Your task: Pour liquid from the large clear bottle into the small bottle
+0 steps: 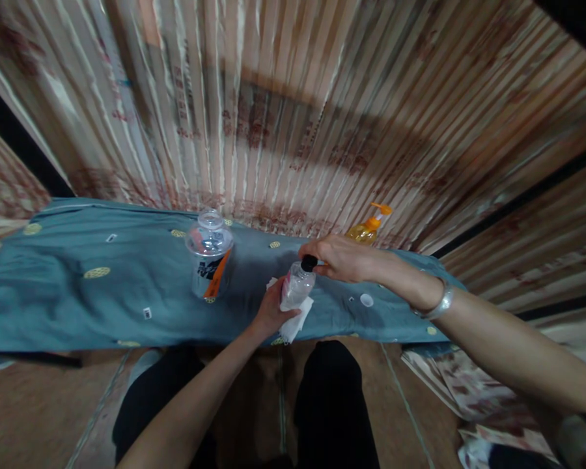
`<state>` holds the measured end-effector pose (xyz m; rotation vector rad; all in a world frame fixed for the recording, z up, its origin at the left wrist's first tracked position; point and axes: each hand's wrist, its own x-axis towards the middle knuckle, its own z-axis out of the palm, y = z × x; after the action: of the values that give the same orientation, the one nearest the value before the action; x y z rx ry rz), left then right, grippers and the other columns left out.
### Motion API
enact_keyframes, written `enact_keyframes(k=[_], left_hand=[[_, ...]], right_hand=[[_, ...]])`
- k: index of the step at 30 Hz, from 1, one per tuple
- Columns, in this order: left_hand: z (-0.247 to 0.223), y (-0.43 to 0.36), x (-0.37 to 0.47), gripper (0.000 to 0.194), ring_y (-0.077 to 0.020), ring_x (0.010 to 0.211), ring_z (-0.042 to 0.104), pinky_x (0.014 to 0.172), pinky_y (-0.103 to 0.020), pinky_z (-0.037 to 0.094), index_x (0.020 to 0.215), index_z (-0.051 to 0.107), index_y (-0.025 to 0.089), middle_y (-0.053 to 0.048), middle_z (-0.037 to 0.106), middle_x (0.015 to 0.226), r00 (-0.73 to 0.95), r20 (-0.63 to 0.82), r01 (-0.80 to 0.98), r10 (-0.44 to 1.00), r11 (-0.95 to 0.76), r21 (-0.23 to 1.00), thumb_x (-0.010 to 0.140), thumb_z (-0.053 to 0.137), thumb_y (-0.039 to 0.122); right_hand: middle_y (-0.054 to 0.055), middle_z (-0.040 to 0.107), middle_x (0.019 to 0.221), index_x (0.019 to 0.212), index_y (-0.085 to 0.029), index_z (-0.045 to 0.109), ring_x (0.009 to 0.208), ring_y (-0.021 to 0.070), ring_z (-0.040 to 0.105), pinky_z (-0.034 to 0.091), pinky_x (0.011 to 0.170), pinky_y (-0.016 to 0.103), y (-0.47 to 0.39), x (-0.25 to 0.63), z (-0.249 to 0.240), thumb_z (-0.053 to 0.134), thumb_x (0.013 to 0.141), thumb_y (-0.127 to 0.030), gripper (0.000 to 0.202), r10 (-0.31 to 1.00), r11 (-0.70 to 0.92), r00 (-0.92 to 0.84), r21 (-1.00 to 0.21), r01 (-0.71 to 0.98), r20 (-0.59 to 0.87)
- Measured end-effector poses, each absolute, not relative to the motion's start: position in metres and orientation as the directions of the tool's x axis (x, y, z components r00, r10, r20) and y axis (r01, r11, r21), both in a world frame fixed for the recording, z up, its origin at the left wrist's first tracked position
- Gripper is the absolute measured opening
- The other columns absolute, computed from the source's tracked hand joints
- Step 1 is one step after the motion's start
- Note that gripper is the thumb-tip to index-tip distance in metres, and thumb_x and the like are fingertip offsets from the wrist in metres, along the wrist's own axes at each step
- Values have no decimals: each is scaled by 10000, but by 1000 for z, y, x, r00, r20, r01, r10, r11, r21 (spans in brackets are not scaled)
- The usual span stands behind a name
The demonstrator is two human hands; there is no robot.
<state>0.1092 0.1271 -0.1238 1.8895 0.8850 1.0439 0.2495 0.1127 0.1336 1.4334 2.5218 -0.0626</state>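
Observation:
A small clear plastic bottle (299, 290) with a black cap (309, 263) is tilted slightly to the right above the cloth. My left hand (273, 308) is closed around its lower body. A crumpled white tissue (297, 324) lies against the bottle by that hand. At the top, the fingers of my right hand (339, 257) pinch the black cap from both sides. Behind my right hand stands a pump bottle of yellow liquid (362, 233) with an orange pump, partly hidden. A white round lid (366, 299) rests on the cloth below my right wrist.
A clear plastic cup (209, 260) with a domed lid and orange and black print stands to the left. Everything rests on a long blue-green cloth-covered surface (68, 286). Pleated patterned curtains (273, 117) hang behind it. My knees are under its front edge.

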Motion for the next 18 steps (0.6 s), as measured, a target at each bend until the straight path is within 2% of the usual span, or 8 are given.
enact_keyframes(k=[4,7,10,12,14,16,18], left_hand=[[-123,128,109,428,-284,1141,643,939,-525,561,1299,580,202,-114,613,1341,427,342,195,837,-454,869,922,659,388],[-122,128,109,426,-282,1137,644,936,-523,562,1297,581,201,-113,616,1336,429,342,196,836,-455,868,922,659,387],[-122,128,109,425,-282,1137,645,936,-521,563,1297,581,201,-114,615,1338,425,344,198,837,-457,867,922,659,386],[-122,127,110,427,-283,1140,643,937,-523,561,1298,580,201,-114,613,1341,422,344,204,839,-457,866,922,659,387],[-121,127,110,427,-282,1136,645,935,-522,563,1298,580,201,-114,615,1337,423,342,207,839,-456,865,922,659,388],[-121,127,110,425,-280,1129,648,930,-519,565,1296,581,200,-113,619,1330,428,341,204,837,-457,866,923,658,388],[-120,127,109,422,-278,1126,649,929,-517,566,1294,582,200,-112,621,1327,431,343,201,835,-459,865,923,658,387]], right_hand=[[65,751,904,1104,-167,686,828,218,701,386,652,266,113,249,132,689,867,-125,240,853,500,-462,125,857,-244],[95,756,858,1074,-139,701,815,247,723,399,635,279,111,244,131,685,920,-219,174,880,456,-408,192,869,-243],[164,762,849,1024,-95,723,859,310,742,427,648,314,109,239,132,590,1007,-371,307,905,409,-342,300,862,-252],[193,767,888,1061,-75,719,899,338,745,447,666,332,109,238,134,569,1015,-433,390,912,394,-327,311,865,-248],[185,772,984,1192,-80,674,964,339,738,466,701,328,110,239,136,687,951,-407,406,899,422,-368,249,872,-235],[151,768,1066,1287,-114,625,1020,314,727,473,737,308,111,241,138,791,868,-287,484,868,479,-434,172,861,-241],[126,774,1036,1233,-133,664,996,289,732,467,733,294,113,242,138,768,869,-206,386,851,499,-448,155,853,-273]])
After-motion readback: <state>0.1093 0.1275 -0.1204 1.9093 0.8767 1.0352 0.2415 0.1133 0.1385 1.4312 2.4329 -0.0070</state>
